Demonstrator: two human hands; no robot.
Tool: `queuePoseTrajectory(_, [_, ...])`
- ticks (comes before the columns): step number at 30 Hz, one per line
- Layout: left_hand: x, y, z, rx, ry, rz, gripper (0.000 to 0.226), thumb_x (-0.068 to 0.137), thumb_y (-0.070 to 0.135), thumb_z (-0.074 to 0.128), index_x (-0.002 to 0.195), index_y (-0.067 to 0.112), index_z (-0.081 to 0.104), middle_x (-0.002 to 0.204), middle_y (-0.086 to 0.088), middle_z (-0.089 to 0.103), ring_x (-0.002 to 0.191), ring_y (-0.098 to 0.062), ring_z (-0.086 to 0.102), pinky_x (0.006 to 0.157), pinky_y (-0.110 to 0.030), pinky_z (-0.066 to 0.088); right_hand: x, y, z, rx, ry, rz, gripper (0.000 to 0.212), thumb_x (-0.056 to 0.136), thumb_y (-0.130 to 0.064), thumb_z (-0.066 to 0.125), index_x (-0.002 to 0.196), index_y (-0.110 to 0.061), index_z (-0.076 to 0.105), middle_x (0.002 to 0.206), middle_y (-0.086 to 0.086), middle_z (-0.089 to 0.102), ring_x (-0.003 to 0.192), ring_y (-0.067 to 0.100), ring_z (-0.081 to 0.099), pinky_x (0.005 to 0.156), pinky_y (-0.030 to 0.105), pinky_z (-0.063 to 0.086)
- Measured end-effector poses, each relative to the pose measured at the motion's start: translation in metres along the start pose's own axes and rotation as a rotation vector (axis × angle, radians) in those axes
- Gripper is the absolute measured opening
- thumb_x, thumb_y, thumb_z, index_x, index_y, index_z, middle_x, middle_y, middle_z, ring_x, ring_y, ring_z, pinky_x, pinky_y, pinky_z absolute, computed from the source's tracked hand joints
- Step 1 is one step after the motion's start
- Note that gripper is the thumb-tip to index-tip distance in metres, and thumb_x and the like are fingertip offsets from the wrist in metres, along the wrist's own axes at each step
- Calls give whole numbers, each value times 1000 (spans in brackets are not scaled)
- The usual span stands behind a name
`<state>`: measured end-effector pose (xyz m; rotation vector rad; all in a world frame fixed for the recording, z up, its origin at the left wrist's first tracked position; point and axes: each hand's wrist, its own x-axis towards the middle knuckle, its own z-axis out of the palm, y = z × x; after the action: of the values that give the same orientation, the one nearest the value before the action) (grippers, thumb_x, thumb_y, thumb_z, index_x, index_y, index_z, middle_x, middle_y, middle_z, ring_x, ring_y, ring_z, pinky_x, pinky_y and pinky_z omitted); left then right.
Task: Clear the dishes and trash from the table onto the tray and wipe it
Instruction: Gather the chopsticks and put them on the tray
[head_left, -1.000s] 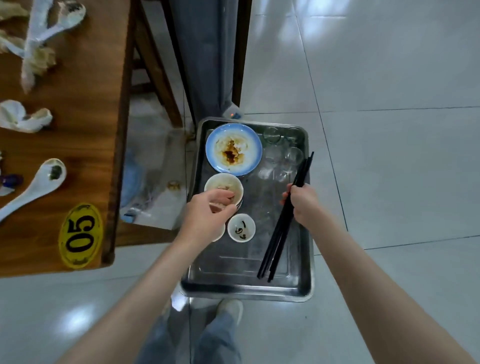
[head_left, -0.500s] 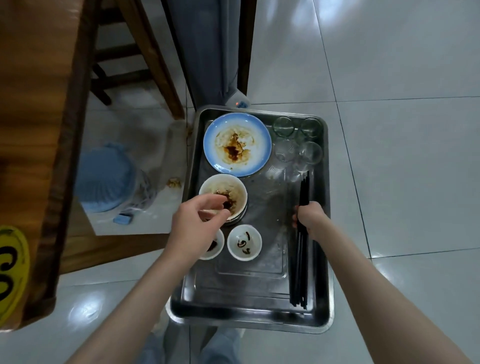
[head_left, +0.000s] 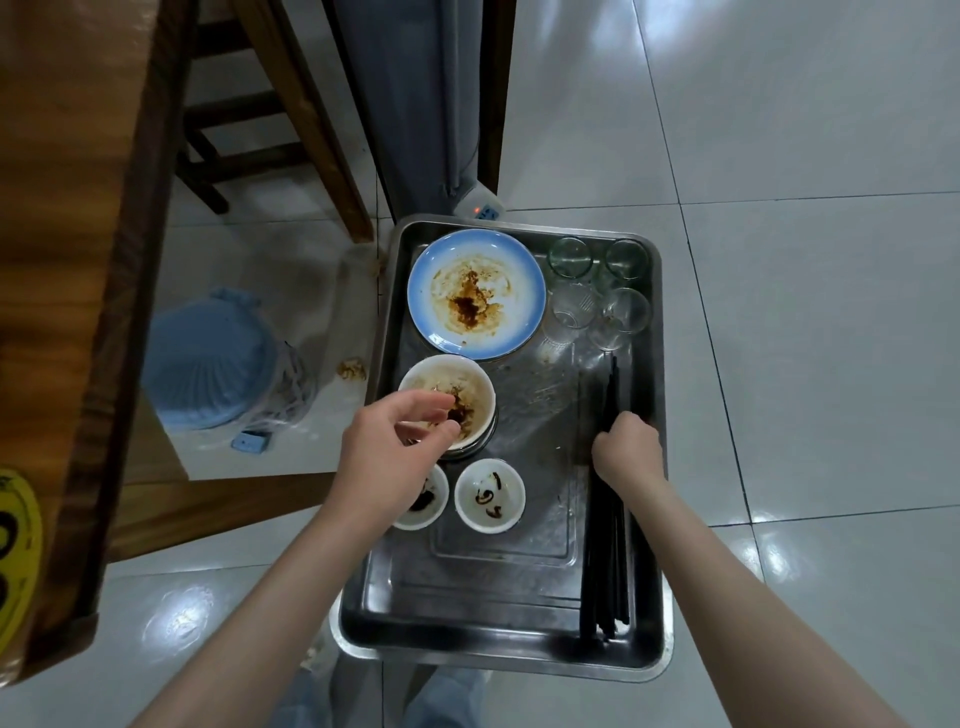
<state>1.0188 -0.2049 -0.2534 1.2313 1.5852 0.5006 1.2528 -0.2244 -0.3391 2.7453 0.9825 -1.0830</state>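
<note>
Fingers (head_left: 439, 410) curled above bowl (head_left: 475, 387)

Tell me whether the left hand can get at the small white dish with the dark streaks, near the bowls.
Probably yes. The left hand hovers just left of the small white dish, which sits uncovered on the tray with nothing stacked on it or between them.

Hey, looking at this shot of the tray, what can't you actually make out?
- Left small dish: head view, half hidden by the left hand.
- Chopsticks: middle hidden under the right hand; grip unclear.
- Table: top cut off by the left edge.
- Glasses: transparent and overlapping, count uncertain.
</note>
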Motion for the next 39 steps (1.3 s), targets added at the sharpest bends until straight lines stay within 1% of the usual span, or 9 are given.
queuePoseTrajectory(4, [-1,0,-1,4,0,3,21,81,22,71,98,35,67,88,20,67,78,7,61,60,-11,46,0,0,2,-139,62,-84,15,90,-1,43,99,3,54,103,20,61,93,36,58,63,31,40])
queuePoseTrajectory(8, [-1,-2,-2,9,-7,-1,22,82,22,71,99,35,67,90,18,67,78,6,61,64,-13,47,-2,5,5,-211,120,-135,14,90,-6,47,99,4,53,101,21,62,93,36,59,61,29,38])
queuePoseTrajectory(12, [-2,-2,-1,12,-7,-1,22,81,22,71,99,35,67,91,18,67,78,5,61,67,-16,48,-7,8,4,-229,156,-138,29,88,-20,60,102,2,48,103,20,62,96,36,60,63,31,37])
queuePoseTrajectory(15, [-3,-2,0,14,-11,-13,23,81,22,71,99,35,66,91,17,67,81,0,62,67,-16,49,-8,11,4,-248,144,-134,35,83,-22,68,101,0,47,101,18,63,96,36,60,61,31,38])
queuePoseTrajectory(17, [-3,-2,-1,17,-11,-18,24,81,23,72,100,35,66,91,18,67,81,0,62,67,-15,48,-8,11,3,-251,153,-132,31,83,-19,67,99,0,48,100,18,63,94,35,61,60,30,38])
queuePoseTrajectory(20, [-4,-3,-2,20,-15,-24,25,81,23,71,103,33,66,93,17,67,83,-2,62,70,-20,51,-8,11,3,-259,164,-129,26,85,-16,66,99,0,51,101,17,63,93,34,60,59,28,37])
queuePoseTrajectory(28, [-5,-3,-6,9,-11,-24,24,81,23,71,104,31,67,91,16,67,82,-3,62,68,-18,50,-12,11,3,-240,191,-137,32,85,-15,65,104,-1,44,106,19,59,95,36,60,63,31,39])
queuePoseTrajectory(36, [-11,5,-9,4,-18,6,24,81,22,71,102,32,67,91,15,66,78,1,61,66,-15,49,-27,2,-10,-191,218,-209,36,86,-26,64,104,-4,43,104,17,56,87,33,57,60,32,36])
queuePoseTrajectory(39, [-14,16,-15,-1,-9,33,23,80,21,72,101,30,67,90,13,67,79,-3,63,67,-18,50,-40,-11,-24,-190,238,-270,37,86,-30,63,106,-5,44,105,14,55,86,31,56,60,31,35])
